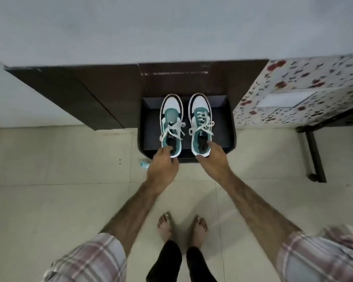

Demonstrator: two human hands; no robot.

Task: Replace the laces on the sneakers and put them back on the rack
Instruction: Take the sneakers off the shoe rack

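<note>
Sneakers going on the rack (228, 119)
Left hand (161, 169) and right hand (213, 159) each pinch a sneaker heel; loose laces (172, 130) could snag, I reckon.

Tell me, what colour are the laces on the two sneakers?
The laces are white or off-white, on both sneakers. The head view shows this best.

Teal-white-black sneakers (186, 123), white laces (172, 130), plaid sleeves (94, 259)

Rack (228, 127): dark tray shelf, low, at wall.
On rack: 2 sneakers, L (171, 123) + R (200, 121), side by side, toes to wall.
Floor (59, 190): pale tiles; small teal item (144, 164) by rack.
</note>
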